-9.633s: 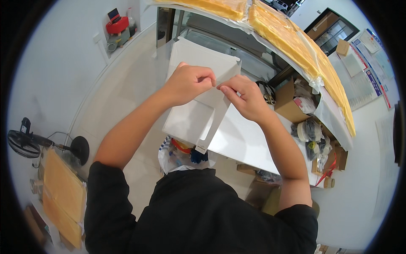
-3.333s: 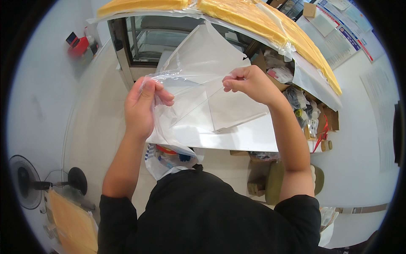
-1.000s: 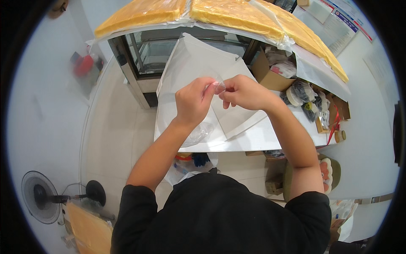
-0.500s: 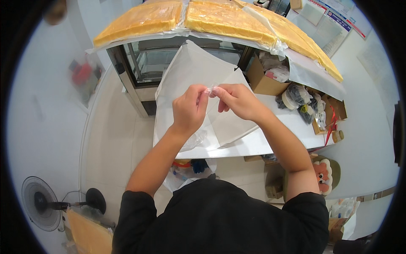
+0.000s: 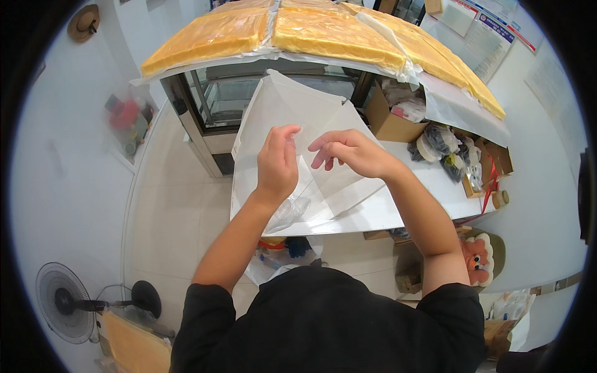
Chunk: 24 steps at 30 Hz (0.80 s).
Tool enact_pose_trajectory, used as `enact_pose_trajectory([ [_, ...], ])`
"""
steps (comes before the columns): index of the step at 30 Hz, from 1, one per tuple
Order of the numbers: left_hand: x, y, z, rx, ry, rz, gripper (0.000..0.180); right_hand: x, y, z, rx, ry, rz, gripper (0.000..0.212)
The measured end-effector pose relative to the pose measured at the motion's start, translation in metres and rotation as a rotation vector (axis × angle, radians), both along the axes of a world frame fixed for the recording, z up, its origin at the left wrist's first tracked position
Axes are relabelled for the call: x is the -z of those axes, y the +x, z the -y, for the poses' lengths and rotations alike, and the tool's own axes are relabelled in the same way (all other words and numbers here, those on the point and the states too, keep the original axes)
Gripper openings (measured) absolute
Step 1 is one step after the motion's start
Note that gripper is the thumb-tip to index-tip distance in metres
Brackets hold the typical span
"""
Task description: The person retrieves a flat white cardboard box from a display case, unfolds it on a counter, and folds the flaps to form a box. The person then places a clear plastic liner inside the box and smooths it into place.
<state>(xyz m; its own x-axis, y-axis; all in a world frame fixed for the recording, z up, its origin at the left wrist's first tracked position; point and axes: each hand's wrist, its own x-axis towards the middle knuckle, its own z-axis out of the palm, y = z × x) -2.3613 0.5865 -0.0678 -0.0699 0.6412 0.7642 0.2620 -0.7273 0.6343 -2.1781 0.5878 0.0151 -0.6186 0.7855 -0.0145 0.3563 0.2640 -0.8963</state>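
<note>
Both hands are raised over a large creased sheet of white paper [image 5: 341, 186] on the white table. My left hand [image 5: 278, 160] is open, its fingers loosely bent and holding nothing. A short gap to its right, my right hand [image 5: 351, 152] hangs with fingers apart and nothing in them. Beside my left wrist a crumpled clear plastic bag [image 5: 291, 212] lies on the paper, partly hidden by the forearm. The far corner of the paper stands up against a glass-fronted cabinet [image 5: 217, 102].
Large yellow slabs in clear wrap [image 5: 339, 34] cover the cabinet top. On the table's right stand a cardboard box [image 5: 388, 117] with plastic packs, rolls of tape [image 5: 428, 148] and a small jar [image 5: 500, 199]. A fan [image 5: 62, 303] is at lower left.
The hands have parted; a moment ago their fingertips met, pinching a bit of clear plastic. That plastic no longer shows between them, and the fingers have opened.
</note>
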Motion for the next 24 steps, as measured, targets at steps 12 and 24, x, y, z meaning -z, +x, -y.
enact_pose_trajectory([
  [12, 0.002, 0.001, -0.005, -0.097, -0.149, -0.021, 0.014, 0.008, -0.012, 0.015, 0.126, 0.056, 0.200, 0.024],
  [24, -0.009, -0.062, -0.021, -0.224, -0.133, -0.311, 0.027, -0.034, 0.018, 0.009, 0.171, 0.460, 0.503, 0.019],
])
